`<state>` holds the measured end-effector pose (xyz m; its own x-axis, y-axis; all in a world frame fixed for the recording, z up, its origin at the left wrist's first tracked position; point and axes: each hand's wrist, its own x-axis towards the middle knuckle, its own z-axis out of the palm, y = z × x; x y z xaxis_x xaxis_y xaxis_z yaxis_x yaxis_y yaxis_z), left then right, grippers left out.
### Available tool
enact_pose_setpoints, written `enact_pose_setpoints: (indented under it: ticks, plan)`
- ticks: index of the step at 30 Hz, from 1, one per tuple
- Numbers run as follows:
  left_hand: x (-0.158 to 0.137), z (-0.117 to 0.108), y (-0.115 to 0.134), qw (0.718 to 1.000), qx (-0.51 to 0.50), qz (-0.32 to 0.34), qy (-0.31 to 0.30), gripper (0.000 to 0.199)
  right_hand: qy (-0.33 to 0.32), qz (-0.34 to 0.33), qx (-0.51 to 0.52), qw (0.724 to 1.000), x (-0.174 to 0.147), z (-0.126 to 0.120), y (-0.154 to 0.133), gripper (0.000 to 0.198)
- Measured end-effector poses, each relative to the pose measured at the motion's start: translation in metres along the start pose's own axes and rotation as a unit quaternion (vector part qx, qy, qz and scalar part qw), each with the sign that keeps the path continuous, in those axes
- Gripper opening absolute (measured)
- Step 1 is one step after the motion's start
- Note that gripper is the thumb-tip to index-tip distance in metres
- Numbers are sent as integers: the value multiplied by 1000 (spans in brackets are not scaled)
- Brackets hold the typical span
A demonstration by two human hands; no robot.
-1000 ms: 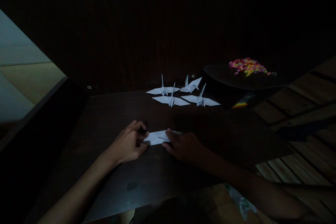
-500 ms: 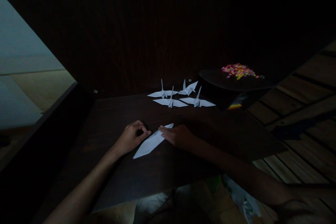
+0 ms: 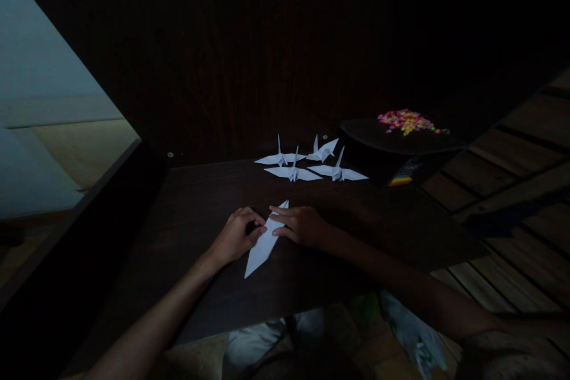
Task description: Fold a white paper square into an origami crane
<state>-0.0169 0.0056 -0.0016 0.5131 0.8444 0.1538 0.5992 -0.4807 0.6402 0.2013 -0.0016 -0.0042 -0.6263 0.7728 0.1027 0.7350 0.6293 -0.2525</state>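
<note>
Small pink, red and yellow pieces [image 3: 407,123] lie heaped on a dark rounded shelf [image 3: 363,130], with wooden slats [image 3: 512,286] farther right and a pale wall [image 3: 40,59] at left

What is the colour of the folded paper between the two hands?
The folded paper is white; it shows best in the head view.

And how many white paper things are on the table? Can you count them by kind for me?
Origami cranes: 4
Long folded paper with pointed ends, at the hands: 1
Total: 5
</note>
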Motion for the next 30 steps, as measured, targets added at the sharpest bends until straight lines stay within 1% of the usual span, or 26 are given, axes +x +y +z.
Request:
enact_pose_setpoints:
  ticks: [2, 8, 13, 15, 17, 19, 21, 22, 24, 27, 29, 30]
  plan:
    - [0, 1, 1, 1000, -12, -16, -1, 11, 15, 17, 12, 1000, 0, 1, -1, 42]
    - [1, 1, 8, 994, -77, -77, 3, 16, 71, 62, 35, 995, 3, 7, 0, 62]
    - [0, 3, 9, 982, -161, -98, 20, 15, 99, 85, 58, 990, 5, 11, -1, 75]
    - [1, 5, 5, 967, -221, -120, 29, 13, 109, 94, 70, 987, 5, 11, -2, 80]
    - [2, 8, 1, 943, -293, -154, 34, 17, 120, 103, 82, 984, 6, 11, -4, 82]
    - [3, 11, -2, 913, -362, -185, 35, 28, 128, 112, 89, 981, 6, 12, -4, 82]
    - [4, 14, -2, 890, -409, -198, 30, 40, 135, 115, 96, 980, 6, 13, -5, 81]
    - [4, 15, -2, 884, -421, -198, 28, 45, 140, 113, 102, 978, 6, 14, -4, 81]
    - [4, 16, 1, 883, -427, -191, 27, 51, 156, 110, 123, 974, 5, 15, -3, 82]
    - [4, 13, 6, 888, -427, -165, 44, 52, 204, 121, 190, 953, 5, 15, 0, 81]
    - [4, 10, 9, 886, -434, -143, 71, 50, 242, 143, 252, 926, 6, 14, 1, 76]
    - [4, 8, 11, 886, -436, -133, 88, 49, 250, 152, 291, 911, 7, 14, 2, 71]
